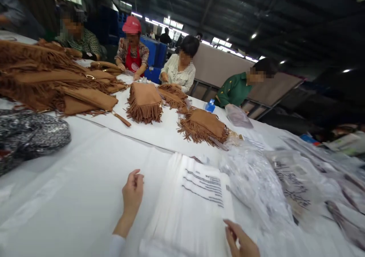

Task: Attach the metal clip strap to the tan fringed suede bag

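Observation:
A stack of white, flat plastic bags [196, 219] with dark printed lines lies in front of me on the white table. My left hand [133, 191] is raised to the left of the stack, apart from it, with fingers loosely curled and nothing in them. Close by the stack's right edge is my right hand [242, 238], thumb and forefinger apart, and I see nothing held. Whether its fingertips touch the bags I cannot tell. Crumpled clear plastic bags [256, 181] lie just right of the stack.
Brown fringed bags [82, 82] pile up at the far left; more fringed bags [203, 124] lie mid-table. A black-and-white knitted item [31, 139] sits at the left edge. Several people work across the white table [76, 184]. Marked plastic packages [296, 181] cover the right side.

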